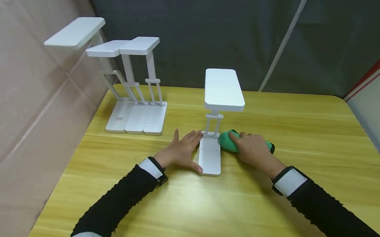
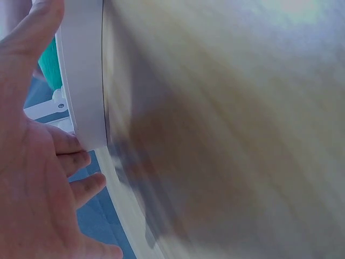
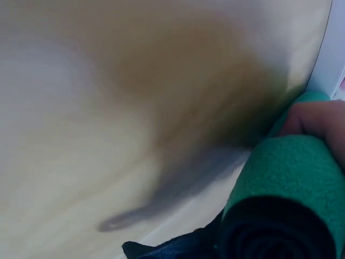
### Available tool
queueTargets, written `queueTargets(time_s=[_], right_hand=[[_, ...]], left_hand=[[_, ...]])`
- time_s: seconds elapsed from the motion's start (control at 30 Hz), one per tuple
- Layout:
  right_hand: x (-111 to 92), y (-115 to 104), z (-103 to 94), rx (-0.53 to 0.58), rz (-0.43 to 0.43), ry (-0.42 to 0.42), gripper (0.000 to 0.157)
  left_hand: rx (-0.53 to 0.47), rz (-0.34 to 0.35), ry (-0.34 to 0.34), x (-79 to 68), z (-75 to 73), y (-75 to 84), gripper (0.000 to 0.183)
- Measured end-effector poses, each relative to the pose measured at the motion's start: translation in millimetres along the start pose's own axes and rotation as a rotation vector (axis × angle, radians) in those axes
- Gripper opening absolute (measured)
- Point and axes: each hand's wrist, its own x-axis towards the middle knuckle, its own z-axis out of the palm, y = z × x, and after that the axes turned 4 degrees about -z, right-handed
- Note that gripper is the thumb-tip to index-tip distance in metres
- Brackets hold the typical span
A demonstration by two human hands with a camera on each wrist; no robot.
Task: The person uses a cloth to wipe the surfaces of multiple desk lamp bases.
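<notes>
Right hand [image 1: 254, 150]: closed around a green roll [image 1: 228, 142], dark at its spiralled end; the roll's left end meets the right long side of a white base [image 1: 210, 159].

Left hand [image 1: 183, 148]: spread wide, fingers extended; thumb at the base's near left corner, fingertips at its far left part.

White desk lamp [image 1: 224, 90], one, upright on that base, about mid-table, well in from the table's left and right edges; flat rectangular head raised on a post with two thin struts.

Wristbands [image 1: 290, 181], two, dark with pale panels, over black sleeves [image 1: 333, 215].

Further white lamps [image 1: 136, 117], three, toward the table's far left corner; bases side by side, touching; heads raised, the leftmost highest.

Table [image 1: 321, 139]: yellowish wood grain, rounded far right corner.

Dark grey curtain [image 1: 182, 18]: beyond the far edge.

Pale pinkish sheet [image 1: 23, 106]: along the left edge.
</notes>
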Motion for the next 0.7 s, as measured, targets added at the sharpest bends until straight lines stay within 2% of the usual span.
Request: queueTargets(time_s=[0.17, 0.27, 0.43, 0.57, 0.7], right_hand=[[-19.0, -13.8, -10.4, 0.026, -0.093, -0.028, 0.051], [-29.4, -22.3, -15.8, 0.043, -0.149, -0.041, 0.050], [-47.5, -34.6, -25.8, 0.078, -0.256, -0.096, 0.061], [-57.2, -49.9, -36.3, 0.219, -0.332, -0.147, 0.067], [-54.0, -70.7, -39.1, 0.385, -0.340, -0.196, 0.067]], left_hand=[[0.034, -0.010, -0.006, -0.4, -2.3, 0.2, 0.122], [0.030, -0.015, -0.011, -1.0, -3.3, 0.2, 0.122], [0.021, -0.014, -0.006, -1.3, -2.6, 0.5, 0.122], [0.013, -0.011, -0.009, -1.1, -1.5, 0.9, 0.121], [0.004, -0.009, -0.006, 0.0, -0.5, 1.5, 0.120]])
